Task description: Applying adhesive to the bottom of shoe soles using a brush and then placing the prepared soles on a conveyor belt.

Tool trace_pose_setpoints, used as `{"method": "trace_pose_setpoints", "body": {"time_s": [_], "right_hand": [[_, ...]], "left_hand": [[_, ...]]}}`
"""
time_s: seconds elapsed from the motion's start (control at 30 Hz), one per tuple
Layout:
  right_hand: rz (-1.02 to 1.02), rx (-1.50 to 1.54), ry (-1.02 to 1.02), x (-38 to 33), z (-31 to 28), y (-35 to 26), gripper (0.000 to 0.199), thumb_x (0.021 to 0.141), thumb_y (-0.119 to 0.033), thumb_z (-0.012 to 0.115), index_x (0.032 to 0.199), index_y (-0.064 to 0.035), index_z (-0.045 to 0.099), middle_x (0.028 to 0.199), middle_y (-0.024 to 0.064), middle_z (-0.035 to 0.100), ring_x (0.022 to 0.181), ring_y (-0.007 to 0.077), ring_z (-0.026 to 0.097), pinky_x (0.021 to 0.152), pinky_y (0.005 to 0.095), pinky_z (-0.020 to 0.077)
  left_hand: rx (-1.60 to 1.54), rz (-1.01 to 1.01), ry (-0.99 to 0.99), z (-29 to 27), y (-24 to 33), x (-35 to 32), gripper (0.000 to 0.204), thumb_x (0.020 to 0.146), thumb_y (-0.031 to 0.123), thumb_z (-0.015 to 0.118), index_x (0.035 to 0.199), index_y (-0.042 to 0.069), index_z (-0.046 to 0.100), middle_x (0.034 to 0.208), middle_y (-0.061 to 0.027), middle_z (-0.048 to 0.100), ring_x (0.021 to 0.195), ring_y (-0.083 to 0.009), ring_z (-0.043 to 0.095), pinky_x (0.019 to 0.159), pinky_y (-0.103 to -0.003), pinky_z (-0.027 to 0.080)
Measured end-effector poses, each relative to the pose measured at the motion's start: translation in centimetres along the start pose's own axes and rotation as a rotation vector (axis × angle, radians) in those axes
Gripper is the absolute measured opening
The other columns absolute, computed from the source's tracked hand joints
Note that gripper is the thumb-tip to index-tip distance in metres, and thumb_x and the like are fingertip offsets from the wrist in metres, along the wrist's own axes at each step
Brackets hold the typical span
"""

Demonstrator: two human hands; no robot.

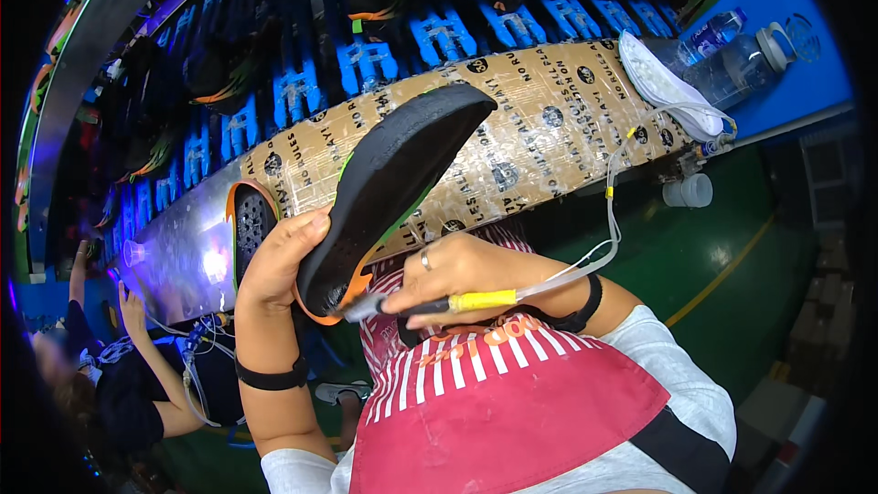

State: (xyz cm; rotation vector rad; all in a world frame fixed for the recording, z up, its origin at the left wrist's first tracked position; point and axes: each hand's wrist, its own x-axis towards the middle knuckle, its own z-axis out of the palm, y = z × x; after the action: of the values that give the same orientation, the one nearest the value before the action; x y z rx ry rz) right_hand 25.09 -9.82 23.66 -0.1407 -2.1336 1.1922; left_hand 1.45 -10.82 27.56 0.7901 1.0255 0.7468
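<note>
My left hand [282, 261] grips a black shoe sole [393, 169] with orange and green edging near its lower end, the thumb lying on its side. The sole is tilted up, its other end pointing away to the upper right. In my right hand [453, 274], which wears a ring, is a brush [485, 300] with a yellow-wrapped handle. A clear tube [585, 261] runs from the handle's end. The bristles are at the sole's lower, orange-edged end and seem to touch it. Left of the held sole lies a second black piece [253, 220] with holes and an orange rim.
Printed brown covering [540, 142] lies over the bench. At its right end are a white sole-shaped piece [663, 82], clear bottles [741, 64] and a white cup [688, 190]. Behind runs a rack of blue holders [366, 64] with dark shoes. Another person's arm [155, 357] is at left.
</note>
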Motion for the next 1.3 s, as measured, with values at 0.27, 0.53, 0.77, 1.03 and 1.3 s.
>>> {"method": "trace_pose_setpoints", "body": {"time_s": [0.27,0.53,0.77,1.03,1.3], "right_hand": [[-0.072,0.044,-0.002,-0.4,-0.2,0.8,0.032,0.068,-0.007,0.072,0.099,-0.0072,0.065,0.069,0.0086,0.059,0.059,0.0214,0.058,0.053,0.0290,0.0460],[0.187,0.133,0.458,-1.1,-3.8,0.0,0.029,0.070,-0.008,0.072,0.097,-0.0012,0.065,0.080,0.0117,0.065,0.071,0.0172,0.062,0.063,0.0251,0.0470],[0.478,0.433,0.688,-2.3,-4.0,-0.2,0.027,0.076,-0.007,0.067,0.100,0.0027,0.062,0.087,0.0087,0.065,0.075,0.0107,0.061,0.066,0.0214,0.0475],[0.535,0.562,0.804,-1.1,-3.9,-0.4,0.025,0.079,-0.007,0.062,0.102,0.0043,0.060,0.081,0.0069,0.064,0.072,0.0079,0.060,0.065,0.0197,0.0488],[0.483,0.357,0.806,2.3,-2.8,-0.6,0.019,0.078,-0.009,0.063,0.093,0.0025,0.062,0.072,0.0030,0.063,0.062,0.0040,0.055,0.054,0.0190,0.0435]], "left_hand": [[0.034,-0.024,0.045,-0.1,-0.9,0.5,0.040,0.090,0.022,0.048,0.117,-0.007,0.049,0.101,-0.0132,0.061,0.086,-0.0153,0.060,0.076,-0.025,0.048],[-0.290,0.779,0.351,-1.2,-4.4,2.4,0.042,0.092,0.032,0.038,0.122,0.004,0.044,0.123,-0.0117,0.048,0.113,-0.0246,0.045,0.094,-0.046,0.035],[-0.839,0.503,-0.017,-0.3,-7.8,1.5,0.070,0.085,0.053,0.035,0.136,0.006,0.026,0.136,-0.0199,0.032,0.124,-0.0432,0.031,0.094,-0.065,0.026],[-1.180,0.266,-0.152,2.2,-10.7,1.6,0.077,0.080,0.055,0.044,0.136,0.006,0.024,0.134,-0.0267,0.028,0.120,-0.0435,0.034,0.090,-0.056,0.039],[-0.999,0.290,-0.037,5.2,-11.2,2.2,0.078,0.076,0.058,0.047,0.133,0.007,0.031,0.128,-0.0206,0.041,0.109,-0.0397,0.047,0.082,-0.053,0.045]]}}
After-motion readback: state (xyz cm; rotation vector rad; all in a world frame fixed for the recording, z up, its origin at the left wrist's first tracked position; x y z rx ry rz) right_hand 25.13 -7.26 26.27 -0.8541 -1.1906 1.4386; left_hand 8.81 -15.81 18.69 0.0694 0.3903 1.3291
